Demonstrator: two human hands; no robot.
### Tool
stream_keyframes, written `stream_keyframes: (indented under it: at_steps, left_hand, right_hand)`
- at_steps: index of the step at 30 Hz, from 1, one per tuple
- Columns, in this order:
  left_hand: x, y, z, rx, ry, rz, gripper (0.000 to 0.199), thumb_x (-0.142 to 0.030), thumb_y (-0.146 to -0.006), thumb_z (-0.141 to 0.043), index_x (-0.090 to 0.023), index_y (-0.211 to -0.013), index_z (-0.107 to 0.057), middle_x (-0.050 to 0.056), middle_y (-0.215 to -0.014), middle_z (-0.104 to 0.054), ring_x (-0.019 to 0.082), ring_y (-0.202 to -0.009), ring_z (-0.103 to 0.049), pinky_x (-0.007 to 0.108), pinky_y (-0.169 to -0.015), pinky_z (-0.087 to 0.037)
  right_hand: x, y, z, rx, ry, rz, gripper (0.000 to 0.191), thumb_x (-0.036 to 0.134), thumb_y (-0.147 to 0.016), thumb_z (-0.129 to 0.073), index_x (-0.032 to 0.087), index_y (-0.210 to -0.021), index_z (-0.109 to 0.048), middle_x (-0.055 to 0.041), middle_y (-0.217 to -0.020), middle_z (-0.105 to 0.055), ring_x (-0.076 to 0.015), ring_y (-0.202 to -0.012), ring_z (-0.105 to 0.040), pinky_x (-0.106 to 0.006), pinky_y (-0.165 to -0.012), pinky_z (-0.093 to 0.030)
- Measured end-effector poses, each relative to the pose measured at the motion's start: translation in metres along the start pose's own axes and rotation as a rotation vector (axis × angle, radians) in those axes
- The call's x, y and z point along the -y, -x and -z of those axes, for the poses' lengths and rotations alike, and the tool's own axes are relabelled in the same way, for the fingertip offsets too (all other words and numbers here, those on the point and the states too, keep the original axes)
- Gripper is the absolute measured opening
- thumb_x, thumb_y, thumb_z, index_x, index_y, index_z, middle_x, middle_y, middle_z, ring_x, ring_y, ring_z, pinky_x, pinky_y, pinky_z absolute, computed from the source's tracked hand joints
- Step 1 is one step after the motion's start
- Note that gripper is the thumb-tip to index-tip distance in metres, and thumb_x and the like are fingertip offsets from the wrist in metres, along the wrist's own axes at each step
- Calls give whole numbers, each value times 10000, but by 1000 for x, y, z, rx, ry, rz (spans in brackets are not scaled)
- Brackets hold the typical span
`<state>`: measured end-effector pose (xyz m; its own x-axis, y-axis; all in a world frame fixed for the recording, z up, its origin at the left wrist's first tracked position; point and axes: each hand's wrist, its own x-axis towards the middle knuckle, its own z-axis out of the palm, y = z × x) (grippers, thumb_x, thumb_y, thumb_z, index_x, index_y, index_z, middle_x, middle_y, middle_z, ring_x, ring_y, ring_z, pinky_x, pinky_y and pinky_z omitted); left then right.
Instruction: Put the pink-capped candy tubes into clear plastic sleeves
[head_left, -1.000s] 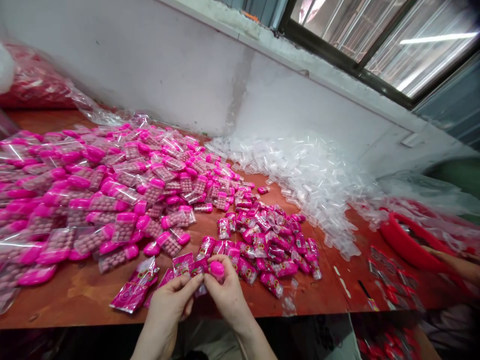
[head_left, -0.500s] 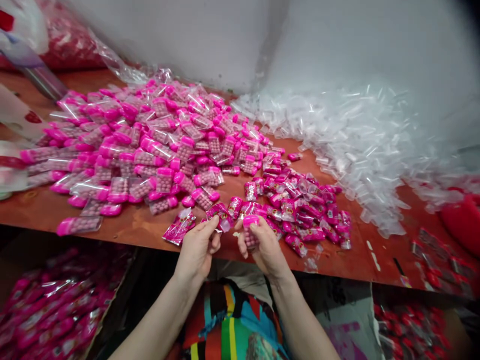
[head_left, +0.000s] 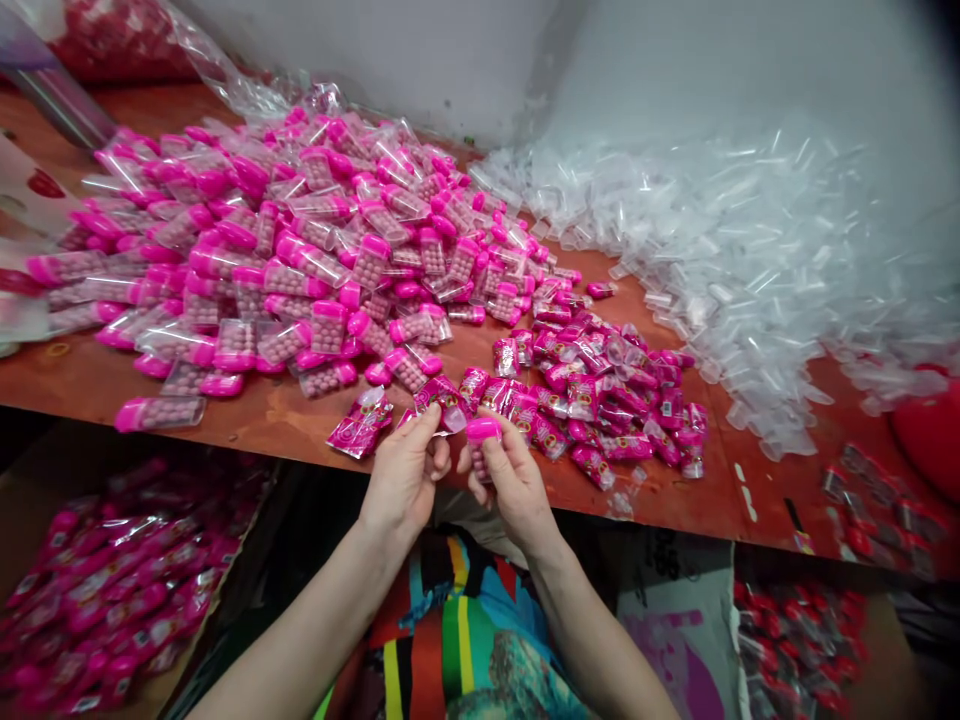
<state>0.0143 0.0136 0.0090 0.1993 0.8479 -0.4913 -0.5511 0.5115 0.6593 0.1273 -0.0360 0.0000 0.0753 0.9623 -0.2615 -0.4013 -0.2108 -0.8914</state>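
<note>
My right hand (head_left: 517,480) is closed around a small clear candy container (head_left: 482,445) with a bright pink cap, filled with pink balls and held upright. My left hand (head_left: 409,465) is pinched beside it, with thumb and forefinger on a shiny pink printed wrapper (head_left: 444,398); its curled fingers hide part of the grip. Flat on the table left of that lies another pink printed wrapper (head_left: 360,424). Just beyond my right hand is a heap of small wrapped pink packs (head_left: 600,390). A large pile of pink-capped containers (head_left: 300,260) spreads behind my left hand.
Clear empty plastic containers (head_left: 720,270) are heaped along the wall at right. The reddish-brown table (head_left: 705,500) ends just before my body. Below it, a left box holds pink packs (head_left: 112,590), a right one red-capped items (head_left: 802,640). A red rounded object (head_left: 930,430) sits far right.
The view has tipped slightly downward, so the table appears higher. My right hand has brought the pink-capped container slightly left, closer to my left hand. The left hand keeps its pinch.
</note>
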Motion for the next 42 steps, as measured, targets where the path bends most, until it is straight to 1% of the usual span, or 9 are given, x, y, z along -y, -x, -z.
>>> stream_keyframes:
  at_steps: [6,11,16,21,24,28,33,37,42]
  left_hand:
    - [5,2,2,5,-16,44,348,-404,-774,-728,-159,-639,-521,-52,-415,-469,52,-375,-360,184,-392,-219]
    - [10,3,5,-13,-35,64,320,-390,-766,-739,-145,-667,-558,-50,-429,-473,44,-374,-355,172,-383,-221]
    - [5,0,7,-60,23,17,327,-355,-755,-758,-155,-639,-527,-63,-421,-441,40,-371,-354,165,-369,-215]
    - [0,-2,8,-58,109,-2,326,-315,-730,-783,-162,-647,-508,-75,-468,-449,29,-368,-360,155,-351,-216]
    - [1,-1,7,-81,130,-12,341,-317,-705,-803,-163,-648,-504,-79,-478,-450,26,-366,-361,155,-349,-232]
    - [5,1,5,-96,112,-22,346,-333,-707,-801,-162,-648,-506,-75,-457,-454,32,-368,-365,155,-357,-237]
    - [7,2,4,-87,53,-20,335,-382,-758,-753,-163,-656,-522,-61,-417,-451,49,-376,-373,161,-368,-240]
    - [8,1,6,-115,37,-55,334,-388,-728,-778,-160,-673,-541,-61,-437,-473,46,-379,-388,160,-366,-226]
    - [13,3,7,-115,41,-38,340,-397,-710,-790,-163,-664,-547,-65,-429,-465,50,-374,-395,164,-367,-241]
  right_hand:
    - [-3,-2,1,-50,-105,-3,382,441,-948,-480,259,-1283,-465,30,-753,-570,-67,-435,-465,-173,-356,-321]
    - [-3,0,0,-89,107,77,419,431,-961,-478,287,-1354,-445,21,-780,-585,-73,-496,-461,-191,-435,-366]
    - [-5,4,6,-84,240,114,414,464,-967,-445,286,-1331,-528,-13,-852,-605,-112,-602,-500,-240,-524,-423]
    - [-7,5,11,-43,29,18,407,427,-941,-468,268,-1307,-550,-25,-886,-604,-144,-698,-562,-277,-603,-493]
    - [-9,7,9,-43,-15,8,399,353,-872,-598,255,-1256,-549,0,-836,-585,-127,-652,-559,-266,-586,-504]
    - [-11,12,3,-75,97,46,405,302,-852,-644,256,-1234,-517,32,-786,-553,-77,-511,-481,-211,-465,-435]
    - [-10,14,0,-150,284,113,442,232,-798,-703,242,-1212,-549,-16,-953,-601,-123,-771,-589,-238,-673,-516]
    - [-7,12,5,-167,127,82,475,288,-825,-682,246,-1269,-518,-12,-900,-626,-123,-698,-602,-222,-561,-484]
    - [-3,11,7,-129,-50,181,381,327,-865,-635,254,-1226,-535,-11,-859,-680,-153,-752,-653,-318,-745,-543]
